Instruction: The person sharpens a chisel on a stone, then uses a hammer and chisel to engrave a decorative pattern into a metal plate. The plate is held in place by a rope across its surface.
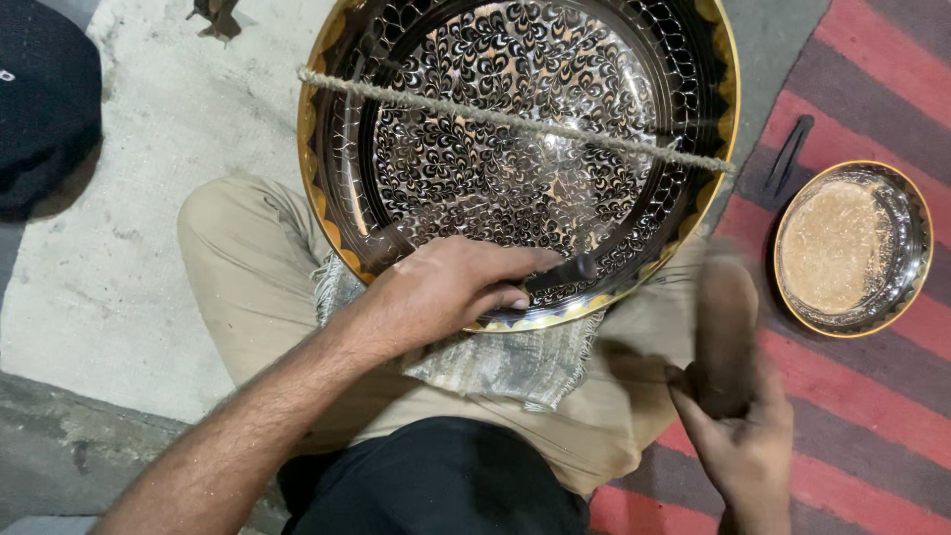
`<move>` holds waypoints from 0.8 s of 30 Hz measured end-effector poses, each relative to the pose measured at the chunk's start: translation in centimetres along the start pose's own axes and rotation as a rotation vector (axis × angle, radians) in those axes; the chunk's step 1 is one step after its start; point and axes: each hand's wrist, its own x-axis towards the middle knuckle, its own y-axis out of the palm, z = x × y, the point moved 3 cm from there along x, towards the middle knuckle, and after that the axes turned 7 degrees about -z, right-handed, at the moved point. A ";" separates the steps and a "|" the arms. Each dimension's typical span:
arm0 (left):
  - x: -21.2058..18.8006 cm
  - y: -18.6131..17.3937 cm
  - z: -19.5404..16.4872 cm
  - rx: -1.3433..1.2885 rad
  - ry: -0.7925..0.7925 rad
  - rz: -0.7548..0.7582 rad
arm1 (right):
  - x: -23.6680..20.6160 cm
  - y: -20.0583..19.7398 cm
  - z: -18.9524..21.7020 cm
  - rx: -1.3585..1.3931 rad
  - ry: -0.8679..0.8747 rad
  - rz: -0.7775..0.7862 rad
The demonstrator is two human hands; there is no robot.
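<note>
A large round brass tray [327, 198], engraved with a dense black floral pattern, rests tilted on my lap over a grey cloth [505, 362]. My left hand [446, 287] lies on the tray's near rim and grips a dark metal chisel [565, 269] whose tip touches the pattern. My right hand [738, 446] is at the lower right, shut on a wooden mallet [723, 327] that is blurred by motion, raised beside the tray's right rim. A rough rope [515, 121] runs across the tray's face.
A small brass bowl [916, 253] holding pale powder sits on a red striped rug [862, 426] at the right. A dark tool [790, 154] lies on the rug beside it. Grey concrete floor [129, 218] is at the left, with a dark cap [45, 99] at the upper left.
</note>
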 end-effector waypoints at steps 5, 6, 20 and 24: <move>0.1 0.1 0.0 0.009 -0.104 0.035 | 0.0 -0.7 3.5 -0.556 -0.171 -0.033; 0.1 0.2 0.0 0.009 -0.130 0.032 | 0.0 -0.8 4.0 -0.496 -0.166 -0.060; 0.8 -0.3 0.4 0.029 -0.126 0.066 | -2.5 0.1 -0.5 -0.245 0.015 0.009; 1.5 0.4 0.6 0.063 0.014 0.132 | -2.9 1.3 -1.3 -0.249 0.089 0.017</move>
